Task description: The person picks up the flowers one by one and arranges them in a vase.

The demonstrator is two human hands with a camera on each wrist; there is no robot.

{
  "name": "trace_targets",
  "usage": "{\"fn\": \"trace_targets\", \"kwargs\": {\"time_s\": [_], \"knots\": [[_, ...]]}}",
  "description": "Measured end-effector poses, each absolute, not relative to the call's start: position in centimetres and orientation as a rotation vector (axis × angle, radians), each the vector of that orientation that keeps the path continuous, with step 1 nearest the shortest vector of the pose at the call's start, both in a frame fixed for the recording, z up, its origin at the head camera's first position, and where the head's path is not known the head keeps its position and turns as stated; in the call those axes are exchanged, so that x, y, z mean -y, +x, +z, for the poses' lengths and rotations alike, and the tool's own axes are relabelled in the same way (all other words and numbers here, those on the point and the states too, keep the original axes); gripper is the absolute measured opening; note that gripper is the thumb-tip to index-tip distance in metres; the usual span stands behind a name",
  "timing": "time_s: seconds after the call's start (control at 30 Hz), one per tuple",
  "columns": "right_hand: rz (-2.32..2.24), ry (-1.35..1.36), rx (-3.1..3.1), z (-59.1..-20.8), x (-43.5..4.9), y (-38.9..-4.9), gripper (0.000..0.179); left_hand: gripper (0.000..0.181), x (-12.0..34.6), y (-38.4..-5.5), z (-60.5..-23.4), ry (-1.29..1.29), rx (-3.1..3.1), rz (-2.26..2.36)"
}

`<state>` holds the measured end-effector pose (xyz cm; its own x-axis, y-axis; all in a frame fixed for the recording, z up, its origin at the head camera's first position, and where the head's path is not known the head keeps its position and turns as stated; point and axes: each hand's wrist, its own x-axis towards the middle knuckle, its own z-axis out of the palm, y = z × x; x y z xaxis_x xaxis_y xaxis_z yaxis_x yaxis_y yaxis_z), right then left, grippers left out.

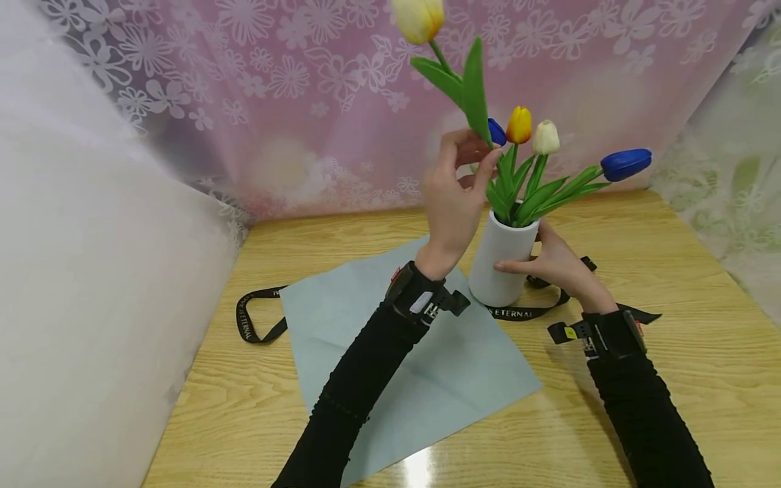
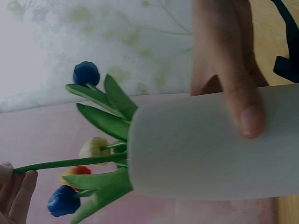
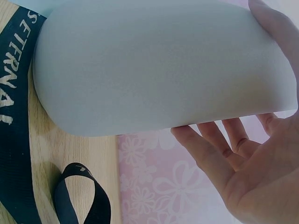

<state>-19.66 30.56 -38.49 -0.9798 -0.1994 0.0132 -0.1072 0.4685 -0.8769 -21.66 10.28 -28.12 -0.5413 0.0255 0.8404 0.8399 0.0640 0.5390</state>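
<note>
My left hand [image 1: 454,196] pinches the green stem of a pale yellow-white artificial tulip [image 1: 419,19] above a white vase [image 1: 497,254]. In the left wrist view that stem [image 2: 70,163] reaches from the fingertips to the vase mouth. Around the vase my right hand [image 1: 558,261] holds on, its thumb across the front and its fingers [image 3: 205,149] along the far side. Standing in the vase are a yellow-orange tulip [image 1: 520,125], a white tulip [image 1: 546,138] and two blue tulips, one leaning far right [image 1: 626,165] and one partly hidden behind leaves [image 2: 64,201].
A grey-blue sheet of wrapping paper [image 1: 415,379] lies on the wooden table [image 1: 683,386], left of the vase. Black printed ribbon [image 1: 518,313] runs by the vase base, with a loop of it [image 1: 244,318] beyond the paper's left edge. A pink floral curtain [image 1: 317,102] hangs behind.
</note>
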Motion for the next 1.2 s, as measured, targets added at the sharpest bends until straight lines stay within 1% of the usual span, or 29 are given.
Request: {"fn": "trace_targets", "kwargs": {"time_s": [0.23, 0.47, 0.83, 1.07, 1.2], "knots": [[-1.573, -0.308, -2.592, -38.7, -30.7, -19.7, 0.106, 0.031, -10.9, -21.7, -31.4, -0.91, 2.015, -1.351], [-1.564, -0.326, -2.596, -39.1, -30.9, -20.0, 0.109, 0.039, -11.3, -21.2, -32.9, -0.929, 2.298, -1.104], [-1.574, -0.308, -2.584, -38.8, -30.6, -19.6, 0.11, 0.04, -10.8, -20.2, -33.4, -0.963, 2.399, -0.936], [-1.526, -0.351, -2.653, -39.2, -30.8, -19.6, 0.11, 0.033, -10.3, -19.4, -33.4, -0.99, 2.366, -0.644], [-1.537, -0.298, -2.634, -39.0, -30.7, -19.5, 0.111, 0.03, -9.7, -19.4, -33.5, -0.934, 2.366, -0.64]]}}
